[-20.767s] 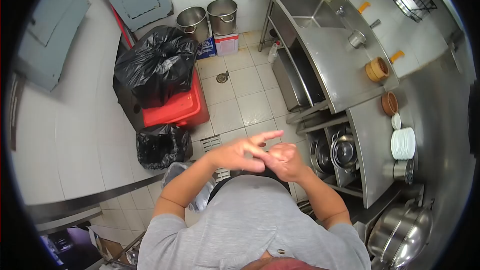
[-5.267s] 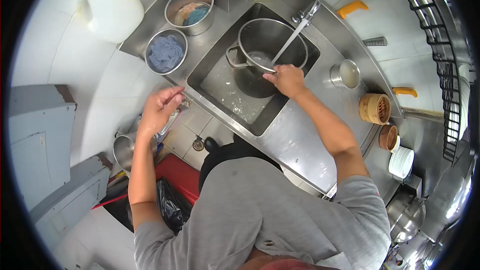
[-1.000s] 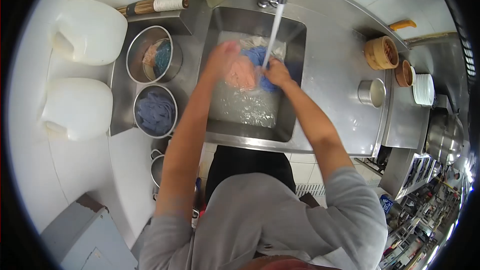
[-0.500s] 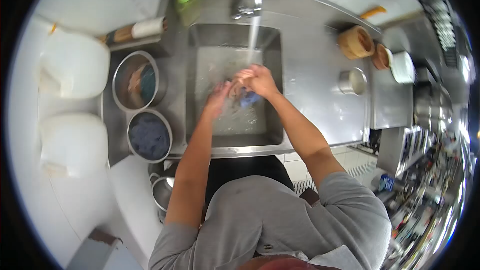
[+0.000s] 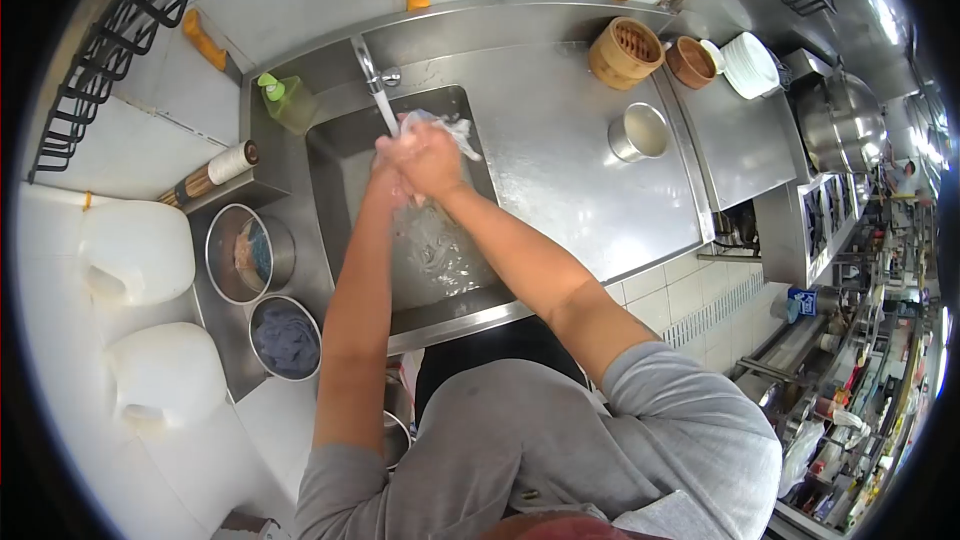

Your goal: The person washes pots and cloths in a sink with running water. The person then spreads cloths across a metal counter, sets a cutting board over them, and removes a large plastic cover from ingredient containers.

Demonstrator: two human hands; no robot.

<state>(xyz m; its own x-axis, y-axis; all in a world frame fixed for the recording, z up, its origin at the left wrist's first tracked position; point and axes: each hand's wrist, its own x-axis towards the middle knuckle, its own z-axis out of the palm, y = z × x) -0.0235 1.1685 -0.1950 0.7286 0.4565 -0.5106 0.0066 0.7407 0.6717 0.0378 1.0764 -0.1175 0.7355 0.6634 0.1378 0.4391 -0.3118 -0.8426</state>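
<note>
Under the running faucet (image 5: 372, 68), my two hands are close together over the steel sink (image 5: 485, 165). My right hand (image 5: 432, 155) is closed on a wet, whitish cloth (image 5: 458, 132), whose end sticks out past the fingers toward the sink's right rim. Pressed against it from the left, my left hand (image 5: 388, 168) is also closed on the bunched cloth. Its fingers are partly hidden by the stream and the right hand. Rippling water covers the sink bottom below.
Left of the sink stand a steel pot (image 5: 283, 252) and a bowl of dark grey cloth (image 5: 285, 340), near white jugs (image 5: 140, 250). A green pump bottle (image 5: 290, 105) is behind. On the right counter are a metal cup (image 5: 638, 132) and bamboo steamers (image 5: 625, 55).
Both hands have moved up toward the faucet and come together, lifting the cloth from the middle of the sink into the stream. The head view has turned and shifted.
</note>
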